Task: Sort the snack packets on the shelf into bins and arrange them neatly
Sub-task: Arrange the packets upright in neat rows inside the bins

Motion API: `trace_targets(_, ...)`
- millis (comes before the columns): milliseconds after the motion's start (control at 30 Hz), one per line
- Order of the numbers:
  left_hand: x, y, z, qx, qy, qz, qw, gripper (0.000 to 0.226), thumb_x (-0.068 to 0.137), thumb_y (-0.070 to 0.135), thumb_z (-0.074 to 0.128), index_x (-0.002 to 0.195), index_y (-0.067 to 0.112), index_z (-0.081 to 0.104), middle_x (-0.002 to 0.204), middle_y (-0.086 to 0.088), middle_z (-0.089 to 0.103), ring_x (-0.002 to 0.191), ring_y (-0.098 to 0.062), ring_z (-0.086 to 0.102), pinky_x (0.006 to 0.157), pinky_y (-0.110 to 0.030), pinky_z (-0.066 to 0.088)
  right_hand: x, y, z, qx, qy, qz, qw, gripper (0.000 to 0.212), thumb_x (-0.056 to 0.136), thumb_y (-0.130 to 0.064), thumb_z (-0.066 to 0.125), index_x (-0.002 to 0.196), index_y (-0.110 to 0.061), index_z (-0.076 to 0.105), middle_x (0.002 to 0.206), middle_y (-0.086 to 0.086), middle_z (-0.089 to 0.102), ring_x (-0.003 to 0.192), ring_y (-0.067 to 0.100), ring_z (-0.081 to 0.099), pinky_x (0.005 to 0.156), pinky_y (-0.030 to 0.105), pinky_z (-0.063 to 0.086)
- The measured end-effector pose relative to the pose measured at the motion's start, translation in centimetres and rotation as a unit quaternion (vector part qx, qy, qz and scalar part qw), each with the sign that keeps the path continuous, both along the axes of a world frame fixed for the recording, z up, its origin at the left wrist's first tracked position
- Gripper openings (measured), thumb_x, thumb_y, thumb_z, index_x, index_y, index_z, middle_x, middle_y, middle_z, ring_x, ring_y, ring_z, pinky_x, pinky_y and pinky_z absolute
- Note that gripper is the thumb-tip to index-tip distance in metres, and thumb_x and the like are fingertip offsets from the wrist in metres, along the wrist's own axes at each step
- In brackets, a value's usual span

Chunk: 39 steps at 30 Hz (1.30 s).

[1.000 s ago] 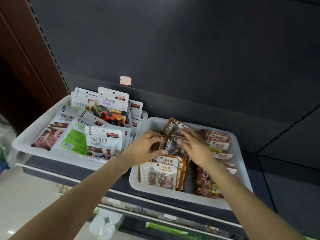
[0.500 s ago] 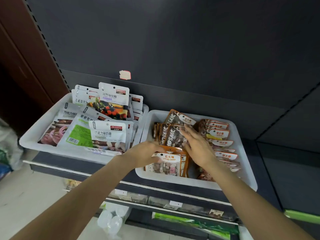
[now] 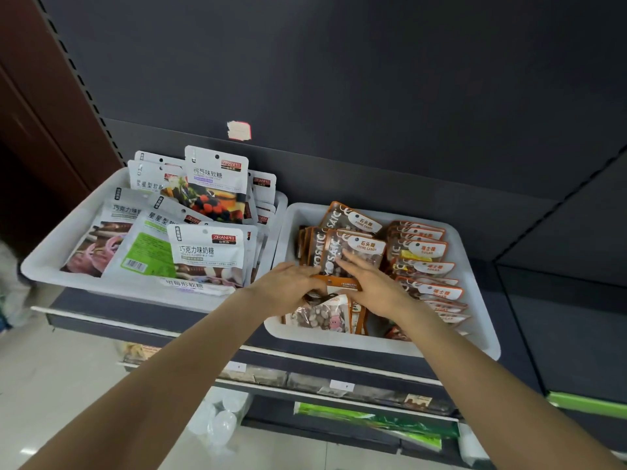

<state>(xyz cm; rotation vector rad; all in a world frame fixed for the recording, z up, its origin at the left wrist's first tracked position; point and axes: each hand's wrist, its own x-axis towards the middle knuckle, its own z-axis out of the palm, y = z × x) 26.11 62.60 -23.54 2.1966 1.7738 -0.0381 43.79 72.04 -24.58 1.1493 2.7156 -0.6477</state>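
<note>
The white right bin holds orange-brown stone candy packets in its left half and a row of similar sugar packets in its right half. My left hand curls over the top edge of the front stone candy packets and grips them. With straight fingers, my right hand lies on the leaning stone candy packets behind. The white left bin is full of white candy packets, some upright, some lying flat.
Both bins stand side by side on a dark shelf against a dark back panel with a torn sticker. A lower shelf carries green packages and clear plastic tubs. Pale floor lies at the lower left.
My left hand slid from the rear packets to the top of the front stone candy packets and closed on them. My right hand stayed on the leaning packets. The view shifted slightly.
</note>
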Motion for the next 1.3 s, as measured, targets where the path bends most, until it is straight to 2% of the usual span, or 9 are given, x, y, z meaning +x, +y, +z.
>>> trace_targets(67, 0.1, 0.3, 0.1, 0.007, -0.020, 0.010, 1.000, 0.050, 0.090, 0.014, 0.060, 0.134, 0.028, 0.041, 0.140, 0.002, 0.046, 0.129, -0.018, 0.042, 0.110, -0.032, 0.022, -0.2, 0.1, 0.0, 0.003, -0.012, -0.001, 1.000, 0.073, 0.091, -0.031, 0.058, 0.150, -0.031, 0.014, 0.158, -0.014, -0.005, 0.146, 0.015, 0.005, 0.112, 0.042, 0.034)
trace_targets(167, 0.3, 0.3, 0.3, 0.005, -0.024, 0.045, 0.999, 0.063, 0.089, 0.017, 0.062, 0.142, 0.025, 0.029, 0.141, 0.000, 0.045, 0.130, -0.018, 0.040, 0.109, -0.034, 0.026, -0.3, 0.1, -0.1, 0.022, -0.022, 0.000, 1.000, 0.067, 0.093, -0.033, 0.055, 0.150, -0.028, 0.019, 0.159, -0.013, -0.004, 0.146, 0.017, 0.007, 0.113, 0.042, 0.032)
trace_targets(500, -0.1, -1.4, 0.3, 0.010, -0.017, 0.012, 1.000, 0.049, 0.096, 0.017, 0.051, 0.141, 0.032, 0.041, 0.141, 0.008, 0.046, 0.129, -0.012, 0.040, 0.107, -0.030, 0.027, 0.8, 1.0, 0.6, -0.076, 0.064, -0.062, 0.993, 0.053, 0.100, -0.048, 0.028, 0.148, -0.028, 0.026, 0.158, -0.010, 0.014, 0.145, 0.012, 0.013, 0.116, 0.035, 0.015)
trace_targets(633, -0.1, -1.9, 0.6, 0.016, -0.023, 0.020, 0.999, 0.049, 0.096, 0.018, 0.050, 0.141, 0.034, 0.040, 0.140, 0.008, 0.047, 0.127, -0.011, 0.042, 0.107, -0.030, 0.027, 0.4, 1.4, 0.5, -0.041, 0.026, -0.032, 0.998, 0.052, 0.099, -0.038, 0.041, 0.148, -0.025, 0.028, 0.158, -0.009, 0.013, 0.144, 0.015, 0.017, 0.115, 0.035, 0.021)
trace_targets(733, 0.0, -1.9, 0.6, 0.011, -0.036, 0.037, 0.999, 0.049, 0.094, 0.017, 0.054, 0.140, 0.033, 0.042, 0.138, 0.007, 0.048, 0.126, -0.012, 0.042, 0.105, -0.030, 0.027, 0.4, 1.1, 0.5, -0.058, 0.031, -0.034, 0.997, 0.044, 0.099, -0.036, 0.041, 0.139, -0.019, 0.046, 0.158, -0.010, 0.011, 0.143, 0.014, 0.019, 0.114, 0.034, 0.023)
trace_targets(933, 0.8, -1.4, 0.7, -0.023, -0.121, 0.104, 0.987, 0.075, 0.083, 0.020, 0.068, 0.145, 0.032, 0.026, 0.149, 0.008, 0.031, 0.134, -0.013, 0.031, 0.111, -0.033, 0.025, 0.6, 0.3, 1.5, -0.156, 0.118, -0.113, 0.974, 0.045, 0.101, -0.041, 0.033, 0.140, -0.022, 0.044, 0.147, -0.001, 0.040, 0.130, 0.014, 0.041, 0.101, 0.024, 0.032)
trace_targets(1033, 1.6, -0.9, 0.9, -0.077, -0.141, 0.127, 0.979, 0.087, 0.082, 0.023, 0.070, 0.148, 0.034, 0.015, 0.150, 0.006, 0.032, 0.135, -0.016, 0.033, 0.112, -0.037, 0.028, 1.3, 0.1, 1.6, -0.183, 0.107, -0.093, 0.973, 0.041, 0.101, -0.039, 0.035, 0.139, -0.027, 0.044, 0.138, -0.002, 0.049, 0.116, 0.006, 0.046, 0.083, 0.014, 0.039)
trace_targets(1167, 2.5, -1.0, 1.4, -0.045, -0.072, 0.126, 0.988, 0.074, 0.083, 0.029, 0.069, 0.144, 0.032, 0.028, 0.145, 0.006, 0.040, 0.133, -0.015, 0.034, 0.112, -0.035, 0.020, 2.3, 1.1, 1.7, -0.118, 0.117, -0.069, 0.984, 0.039, 0.100, -0.033, 0.039, 0.137, -0.025, 0.048, 0.148, -0.005, 0.039, 0.134, 0.013, 0.036, 0.109, 0.032, 0.033)
trace_targets(1300, 3.9, -1.6, 2.0, -0.041, -0.076, 0.162, 0.983, 0.060, 0.090, 0.046, 0.056, 0.142, 0.030, 0.032, 0.142, 0.006, 0.042, 0.133, -0.016, 0.035, 0.111, -0.035, 0.022, 2.7, 2.3, 1.7, -0.045, 0.097, -0.001, 0.994, 0.043, 0.099, -0.014, 0.044, 0.140, -0.022, 0.043, 0.151, -0.001, 0.034, 0.140, 0.017, 0.030, 0.113, 0.033, 0.026)
